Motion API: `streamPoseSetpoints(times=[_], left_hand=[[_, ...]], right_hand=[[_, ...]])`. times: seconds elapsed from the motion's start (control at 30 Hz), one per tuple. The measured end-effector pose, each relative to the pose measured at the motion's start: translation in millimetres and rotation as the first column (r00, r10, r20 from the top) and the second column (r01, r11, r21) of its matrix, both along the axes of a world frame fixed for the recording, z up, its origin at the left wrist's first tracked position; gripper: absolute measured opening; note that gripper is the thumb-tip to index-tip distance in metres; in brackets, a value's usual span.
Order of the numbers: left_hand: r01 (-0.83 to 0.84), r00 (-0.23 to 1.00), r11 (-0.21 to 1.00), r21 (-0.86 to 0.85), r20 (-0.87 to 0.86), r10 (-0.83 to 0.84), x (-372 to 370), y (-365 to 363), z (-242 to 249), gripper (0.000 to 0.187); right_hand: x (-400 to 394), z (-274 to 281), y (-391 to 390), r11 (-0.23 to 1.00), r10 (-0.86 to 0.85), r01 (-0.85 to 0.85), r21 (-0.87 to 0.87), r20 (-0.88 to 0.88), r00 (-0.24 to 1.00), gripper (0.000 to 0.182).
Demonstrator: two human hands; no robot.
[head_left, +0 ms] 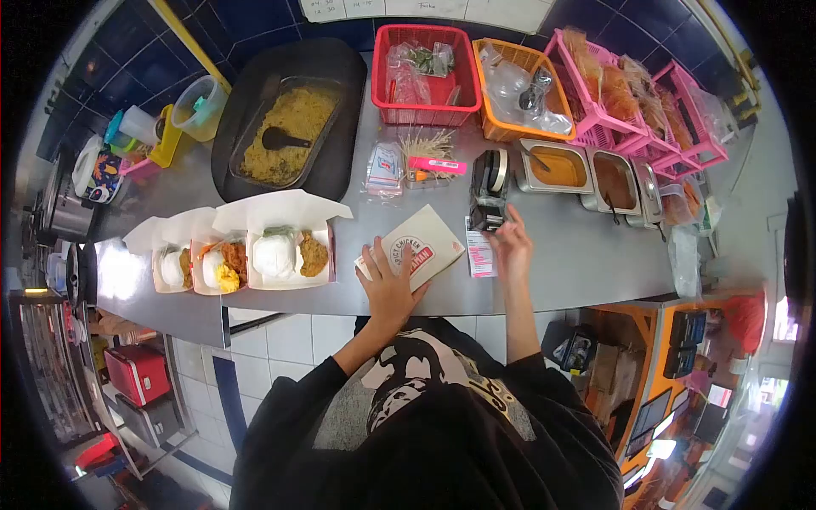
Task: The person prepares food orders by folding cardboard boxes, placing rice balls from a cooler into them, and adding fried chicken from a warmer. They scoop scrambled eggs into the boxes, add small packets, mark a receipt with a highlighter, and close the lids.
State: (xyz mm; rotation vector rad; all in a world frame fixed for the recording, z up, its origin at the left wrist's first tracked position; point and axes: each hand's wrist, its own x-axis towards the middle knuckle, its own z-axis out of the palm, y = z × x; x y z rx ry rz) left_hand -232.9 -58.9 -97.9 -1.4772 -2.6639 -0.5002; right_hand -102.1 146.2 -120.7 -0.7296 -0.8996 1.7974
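My left hand [387,285] lies with spread fingers on the lid of a closed white food box [429,242] with red printing. Just right of the box, my right hand [512,246] is at the front end of a black tape dispenser [487,212]. Its fingers are bent together at the cutter end; anything pinched there is too small to make out. Beneath that end is a printed paper slip [482,255] in white and pink. Three open food boxes [293,285] stand in a row at the left, holding white rice and fried chicken.
Behind are a black tray [229,161] of yellow noodles with a black spoon, a red basket [427,115], an orange basket [501,129] and pink racks [595,115]. Metal sauce pans [531,180] stand to the right. Toothpicks [425,140] and a pink marker [438,165] lie mid-counter.
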Motion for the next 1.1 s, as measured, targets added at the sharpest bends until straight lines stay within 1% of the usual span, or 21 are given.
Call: streamPoseSetpoints(times=[0.07, 0.1, 0.13, 0.23, 0.27, 0.37, 0.4, 0.43, 0.5, 0.57, 0.6, 0.67, 0.7, 0.73, 0.83, 0.9, 0.93, 1.0, 1.03, 1.07, 1.1], left_hand=[[-0.001, 1.000, 1.000, 0.009, -0.027, 0.001, -1, 1, -1, 0.079], [-0.001, 1.000, 1.000, 0.012, -0.027, 0.001, -1, 1, -1, 0.079], [-0.001, 1.000, 1.000, 0.016, -0.028, 0.001, -1, 2, -1, 0.078], [-0.004, 1.000, 1.000, 0.006, -0.031, 0.004, 1, 0, -1, 0.077], [-0.008, 0.999, 1.000, 0.007, -0.032, 0.009, 0, 2, -1, 0.077], [-0.007, 1.000, 1.000, 0.018, -0.017, 0.008, 1, 2, 6, 0.070], [-0.013, 0.999, 1.000, 0.013, -0.034, 0.014, 2, 2, 6, 0.069], [-0.019, 0.998, 1.000, 0.013, -0.053, 0.020, 2, 3, 6, 0.069], [-0.005, 0.998, 1.000, 0.016, -0.065, 0.006, 2, 4, 8, 0.068], [0.019, 0.999, 1.000, 0.019, -0.050, -0.018, 0, 3, 13, 0.066], [0.102, 0.995, 0.993, 0.062, -0.017, -0.101, 0, 2, 11, 0.061], [0.224, 0.974, 0.965, 0.137, 0.011, -0.228, -5, 0, 0, 0.053], [0.259, 0.965, 0.943, 0.211, -0.009, -0.263, -4, 1, -11, 0.043], [0.393, 0.919, 0.903, 0.172, -0.094, -0.382, -9, -4, -3, 0.041], [0.453, 0.891, 0.868, 0.204, -0.094, -0.443, -15, -8, -3, 0.041], [0.437, 0.897, 0.872, 0.221, -0.040, -0.439, -16, -8, -6, 0.045], [0.433, 0.897, 0.874, 0.220, -0.004, -0.443, -16, -7, -6, 0.047], [0.405, 0.903, 0.879, 0.252, 0.042, -0.428, -14, -7, -4, 0.050], [0.388, 0.903, 0.882, 0.266, 0.080, -0.422, -12, -7, 1, 0.049], [0.367, 0.904, 0.887, 0.280, 0.116, -0.411, -11, -6, 5, 0.049], [0.341, 0.907, 0.894, 0.292, 0.149, -0.395, -12, -6, 10, 0.049]], right_hand=[[3, -22, -7, 0.961, -0.111, 0.032, 0.275, 0.277, 0.954, 0.013], [1, -20, -13, 0.913, -0.192, 0.017, 0.407, 0.392, 0.900, 0.014], [1, -15, -13, 0.876, -0.306, 0.018, 0.482, 0.526, 0.794, 0.015], [8, -11, -8, 0.855, -0.387, -0.061, 0.516, 0.710, 0.588, 0.010], [13, -28, -5, 0.769, -0.530, -0.007, 0.640, 0.643, 0.553, 0.006], [21, 11, -34, 0.893, -0.312, -0.048, 0.447, 0.693, 0.650, 0.007], [21, 20, -50, 0.947, -0.061, -0.162, 0.278, 0.647, 0.760, 0.009], [16, 28, -65, 0.947, 0.186, -0.297, 0.124, 0.541, 0.820, 0.013], [-5, 36, -93, 0.895, 0.269, -0.431, 0.116, 0.632, 0.727, 0.029], [-11, 23, -93, 0.862, 0.209, -0.464, 0.206, 0.689, 0.694, 0.039], [-21, 18, -95, 0.835, 0.186, -0.489, 0.252, 0.707, 0.682, 0.045], [-18, 22, -89, 0.826, 0.258, -0.538, 0.168, 0.735, 0.626, 0.054], [-14, 10, -81, 0.802, 0.265, -0.573, 0.169, 0.758, 0.595, 0.057], [-13, 0, -77, 0.779, 0.267, -0.605, 0.167, 0.785, 0.560, 0.059], [-13, 34, -76, 0.627, 0.033, -0.685, 0.372, 0.866, 0.500, 0.048], [-3, 38, -78, 0.735, -0.216, -0.432, 0.522, 0.785, 0.581, 0.044], [4, 40, -78, 0.757, -0.349, -0.284, 0.588, 0.732, 0.585, 0.042], [17, 13, -52, 0.672, -0.574, -0.159, 0.723, 0.644, 0.505, 0.039], [18, 13, -44, 0.613, -0.671, -0.110, 0.782, 0.589, 0.450, 0.038], [20, 14, -42, 0.889, -0.341, -0.099, 0.447, 0.792, 0.506, 0.040], [18, -1, -33, 0.929, -0.251, -0.094, 0.358, 0.796, 0.551, 0.037]])
